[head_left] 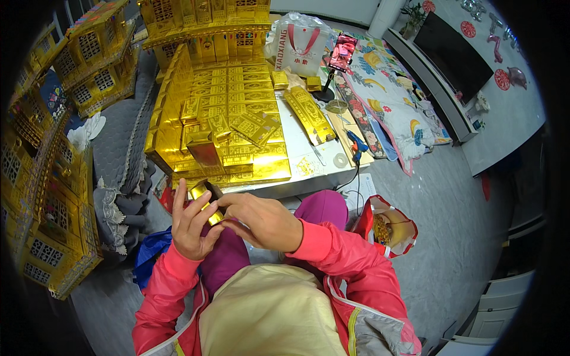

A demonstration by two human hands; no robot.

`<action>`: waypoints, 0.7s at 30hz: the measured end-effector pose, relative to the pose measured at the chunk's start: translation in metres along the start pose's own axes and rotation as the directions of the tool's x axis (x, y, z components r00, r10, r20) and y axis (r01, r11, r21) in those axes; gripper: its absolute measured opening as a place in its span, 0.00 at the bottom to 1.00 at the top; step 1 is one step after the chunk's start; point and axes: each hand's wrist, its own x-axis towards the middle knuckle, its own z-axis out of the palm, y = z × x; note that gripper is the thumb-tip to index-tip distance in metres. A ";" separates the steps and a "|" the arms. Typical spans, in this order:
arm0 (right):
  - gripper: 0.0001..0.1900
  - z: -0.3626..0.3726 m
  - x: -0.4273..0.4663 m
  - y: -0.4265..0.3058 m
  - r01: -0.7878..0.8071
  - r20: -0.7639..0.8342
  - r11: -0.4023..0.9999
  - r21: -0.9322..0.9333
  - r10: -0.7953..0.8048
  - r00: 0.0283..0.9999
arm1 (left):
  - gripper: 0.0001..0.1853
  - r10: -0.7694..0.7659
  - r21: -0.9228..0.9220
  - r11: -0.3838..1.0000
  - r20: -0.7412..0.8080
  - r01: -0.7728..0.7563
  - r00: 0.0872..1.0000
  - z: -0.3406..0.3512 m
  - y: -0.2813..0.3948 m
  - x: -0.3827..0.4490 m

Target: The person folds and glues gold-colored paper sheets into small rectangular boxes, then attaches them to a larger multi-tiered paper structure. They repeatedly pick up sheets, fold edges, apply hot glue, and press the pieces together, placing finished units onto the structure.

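Observation:
A small gold foil paper box [205, 202] with a dark open end is between my two hands, above my lap. My left hand [194, 227] supports it from the left, thumb below and fingers spread along its side. My right hand [260, 222] pinches its right edge with thumb and index finger. Beyond them, rows of gold foil boxes [249, 98] cover the left part of the white table [307, 155]. An upright gold box [205, 153] stands near the table's front edge, and flat gold pieces [254, 128] lie on the rows.
A blue glue gun [357, 144], a tape roll [340, 160] and a stack of gold sheets [309, 115] lie at the right. A phone [344, 52] stands on a holder beside a paper bag [299, 49]. Gold foil house models [62, 200] stand left; a red bag [387, 227] is on the floor.

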 end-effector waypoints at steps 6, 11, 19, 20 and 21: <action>0.11 0.002 -0.003 -0.003 0.068 -0.035 0.982 -0.179 -0.075 0.997 | 0.18 -0.038 -0.053 0.998 -0.006 0.038 0.999 0.004 0.002 0.004; 0.13 0.006 -0.001 -0.008 -0.003 -0.060 0.982 -0.190 -0.008 0.998 | 0.21 -0.180 -0.158 0.975 -0.129 0.159 0.975 0.009 0.012 0.004; 0.14 -0.004 -0.003 -0.009 -0.269 -0.003 0.951 0.151 0.273 0.962 | 0.15 -0.064 -0.058 0.997 -0.095 0.058 0.993 0.006 0.008 0.008; 0.14 -0.003 -0.003 -0.008 -0.246 -0.072 0.955 0.168 0.261 0.963 | 0.15 -0.048 -0.069 0.997 -0.094 0.041 0.994 0.006 0.008 0.009; 0.13 -0.002 -0.002 -0.007 -0.302 -0.108 0.920 0.248 0.336 0.936 | 0.14 -0.037 -0.078 0.996 -0.100 0.029 0.994 0.006 0.008 0.009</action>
